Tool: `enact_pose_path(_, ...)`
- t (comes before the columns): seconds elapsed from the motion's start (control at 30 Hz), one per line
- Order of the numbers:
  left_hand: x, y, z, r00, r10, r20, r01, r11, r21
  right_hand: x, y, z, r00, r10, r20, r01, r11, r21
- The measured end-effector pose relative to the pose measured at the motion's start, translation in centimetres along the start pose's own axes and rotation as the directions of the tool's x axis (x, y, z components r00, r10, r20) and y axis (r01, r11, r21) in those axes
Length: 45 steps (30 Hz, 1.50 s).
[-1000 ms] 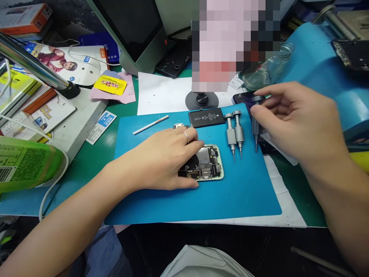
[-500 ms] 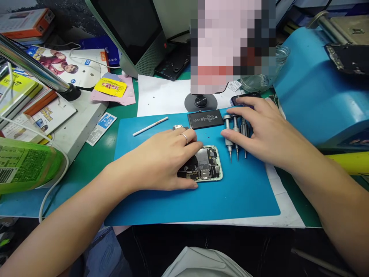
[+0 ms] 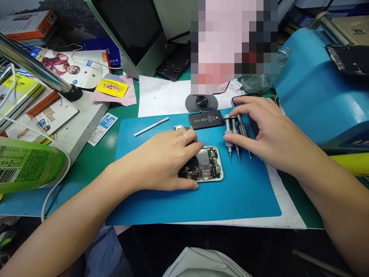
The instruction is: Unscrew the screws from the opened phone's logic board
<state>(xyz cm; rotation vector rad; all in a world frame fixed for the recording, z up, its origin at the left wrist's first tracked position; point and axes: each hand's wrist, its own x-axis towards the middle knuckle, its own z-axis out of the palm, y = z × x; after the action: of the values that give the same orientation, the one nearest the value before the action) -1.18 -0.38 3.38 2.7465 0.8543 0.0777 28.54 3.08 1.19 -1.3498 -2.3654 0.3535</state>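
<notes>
My left hand lies across an opened phone on the blue mat, thumb along its near edge and fingers over the far side. The bare circuit board shows at the phone's right end; the hand covers the left. My right hand is at three small screwdrivers, lying side by side with tips toward me. Thumb and index finger close on the leftmost screwdriver. The right screwdriver slants away. A black phone battery lies just left of them.
On the blue mat lies a white stick. A small metal part peeks out behind my left hand. A round black stand base is beyond the mat. A blue machine stands right, a green bottle left.
My right thumb and index finger have shifted slightly on the screwdrivers. The rightmost screwdriver has swung apart, its tip moving right. My left hand and the phone stay in place.
</notes>
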Motion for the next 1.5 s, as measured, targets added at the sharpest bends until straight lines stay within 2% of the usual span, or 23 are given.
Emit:
enact_pose_path(0.1, 0.0, 0.0, 0.1, 1.000, 0.003, 0.002, -0.003, 1.000, 0.010, -0.2, -0.2, 0.0, 0.999, -0.020, -0.031, 0.019, 0.999, -0.034)
enact_pose_path(0.27, 0.1, 0.0, -0.1, 1.000, 0.003, 0.003, -0.003, 1.000, 0.023, -0.3, 0.4, 1.1, 0.998, 0.046, 0.049, -0.042, 0.997, -0.068)
enact_pose_path(0.37, 0.0, 0.1, -0.1, 1.000, 0.001, 0.002, -0.001, 0.999, 0.032, -0.3, 0.2, 1.2, 0.998, 0.003, 0.056, -0.001, 1.000, -0.031)
enact_pose_path(0.6, -0.1, 0.0, 0.0, 1.000, 0.003, -0.001, -0.003, 1.000, 0.014, -0.3, -1.3, 0.9, 0.990, -0.138, -0.010, 0.138, 0.990, -0.007)
enact_pose_path(0.8, 0.0, 0.0, 0.0, 1.000, 0.003, -0.004, -0.003, 1.000, 0.004, -0.2, -1.7, 1.1, 0.981, -0.193, -0.036, 0.194, 0.981, 0.010)
enact_pose_path(0.87, 0.1, 0.0, -0.1, 1.000, -0.001, 0.002, 0.001, 1.000, 0.011, -0.1, -1.9, 0.9, 0.987, -0.151, -0.060, 0.154, 0.987, 0.054)
enact_pose_path(0.97, 0.1, 0.0, -0.1, 1.000, -0.005, 0.009, 0.005, 1.000, 0.017, -0.2, -2.4, 0.3, 0.990, 0.009, -0.141, 0.021, 0.978, 0.207)
enact_pose_path(1.07, 0.0, 0.0, -0.1, 1.000, -0.005, 0.018, 0.005, 1.000, 0.022, -0.3, -3.1, -0.4, 0.955, 0.196, -0.223, -0.069, 0.878, 0.474)
enact_pose_path(1.13, 0.0, -0.1, -0.1, 1.000, -0.007, 0.021, 0.006, 1.000, 0.025, -0.4, -3.6, -0.6, 0.945, 0.243, -0.218, -0.052, 0.772, 0.633)
enact_pose_path(1.2, 0.0, -0.1, -0.1, 1.000, -0.004, 0.015, 0.004, 1.000, 0.023, -0.7, -4.0, -0.7, 0.964, 0.187, -0.191, 0.008, 0.693, 0.721)
enact_pose_path(1.27, 0.1, -0.1, 0.0, 1.000, -0.002, 0.011, 0.001, 1.000, 0.017, -1.0, -4.4, -0.6, 0.980, 0.085, -0.178, 0.077, 0.668, 0.740)
enact_pose_path(1.43, 0.1, -0.1, -0.1, 1.000, -0.003, 0.023, 0.003, 1.000, 0.004, -1.7, -5.1, -0.2, 0.950, -0.098, -0.296, 0.254, 0.793, 0.553)
enact_pose_path(1.5, 0.1, -0.1, -0.2, 1.000, -0.004, 0.029, 0.004, 1.000, 0.000, -1.9, -5.2, -0.1, 0.936, -0.179, -0.304, 0.314, 0.816, 0.486)
